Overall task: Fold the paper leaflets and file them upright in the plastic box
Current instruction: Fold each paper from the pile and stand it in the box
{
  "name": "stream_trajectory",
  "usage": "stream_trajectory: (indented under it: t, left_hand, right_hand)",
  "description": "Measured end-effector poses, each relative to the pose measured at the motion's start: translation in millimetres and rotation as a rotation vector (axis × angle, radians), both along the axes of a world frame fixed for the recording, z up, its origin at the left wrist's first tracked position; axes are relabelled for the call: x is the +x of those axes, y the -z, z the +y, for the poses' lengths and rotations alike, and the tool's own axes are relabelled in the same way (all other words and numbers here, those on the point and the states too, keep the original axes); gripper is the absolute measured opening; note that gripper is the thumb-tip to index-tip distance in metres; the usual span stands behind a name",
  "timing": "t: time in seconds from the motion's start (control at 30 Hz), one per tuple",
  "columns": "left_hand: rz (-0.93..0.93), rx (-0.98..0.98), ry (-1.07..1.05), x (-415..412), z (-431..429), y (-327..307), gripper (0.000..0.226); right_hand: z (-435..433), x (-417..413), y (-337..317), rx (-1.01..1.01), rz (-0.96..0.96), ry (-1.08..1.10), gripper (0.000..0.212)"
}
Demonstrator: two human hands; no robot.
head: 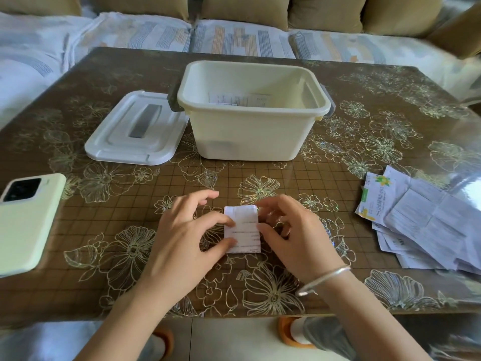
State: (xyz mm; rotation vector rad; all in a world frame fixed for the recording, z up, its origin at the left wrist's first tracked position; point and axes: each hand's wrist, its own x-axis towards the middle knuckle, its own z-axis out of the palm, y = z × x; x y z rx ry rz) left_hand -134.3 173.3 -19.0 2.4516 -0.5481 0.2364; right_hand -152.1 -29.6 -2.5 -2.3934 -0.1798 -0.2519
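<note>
White paper, folded down to a small printed rectangle, lies flat near the front edge of the table (273, 173). This folded leaflet (243, 230) sits directly in front of the person, with the left hand (182, 238) and the right hand (294, 233) closed in on it from either side. The left forefinger and thumb curl onto the left edge and pinch it down, apparently to stop the layers springing apart. The right thumb and forefinger nip the right edge and upper corner, most likely to square the fold or sharpen the crease. A silver bangle (322, 278) circles the right wrist.

Beyond the hands, the cream plastic box (247, 136) stands open in the middle of the table. Its lid (135, 128) is laid flat just to the left, out of the way, so the mouth is free for filing. A few filed leaflets (239, 99) show inside near the far wall; whether they stand fully upright cannot be told from this angle.

The pile of unfolded leaflets (416, 225) spreads along the table's right side, within easy reach of the right hand. The layout suggests a working line — take from the right, fold in the centre, file straight ahead. A pale green phone (26, 220) lies face down at the left, well apart from the work.

Judging by the pile, the job is far from done. This sheet looks small enough to file, perhaps one firm press away from being lifted and slotted into the box on edge.
</note>
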Motion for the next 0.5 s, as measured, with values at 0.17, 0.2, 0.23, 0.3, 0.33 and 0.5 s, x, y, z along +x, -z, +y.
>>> stream_trajectory:
  t: [0.17,0.2,0.23,0.3,0.33,0.5]
  left_hand:
    - [0.016,0.047,-0.015,-1,-2,-3,0.037]
    - [0.014,0.052,-0.025,-2,-2,-2,0.043]
    - [0.016,0.054,-0.038,-1,-2,-2,0.050]
    - [0.029,0.058,-0.058,-1,-2,-1,0.061]
    - [0.037,0.059,-0.063,-2,-2,-2,0.064]
    - [0.045,0.059,-0.058,-3,-2,-1,0.061]
  right_hand:
    - [13,26,-10,-0.147,0.197,0.029,0.057]
    - [13,30,-13,-0.149,0.234,0.019,0.058]
    - [13,34,-17,-0.147,0.258,0.012,0.056]
    - [11,37,-23,-0.150,0.256,-0.004,0.041]
    - [10,36,-25,-0.156,0.229,-0.022,0.030]
    - [6,10,-24,-0.114,0.019,-0.172,0.008]
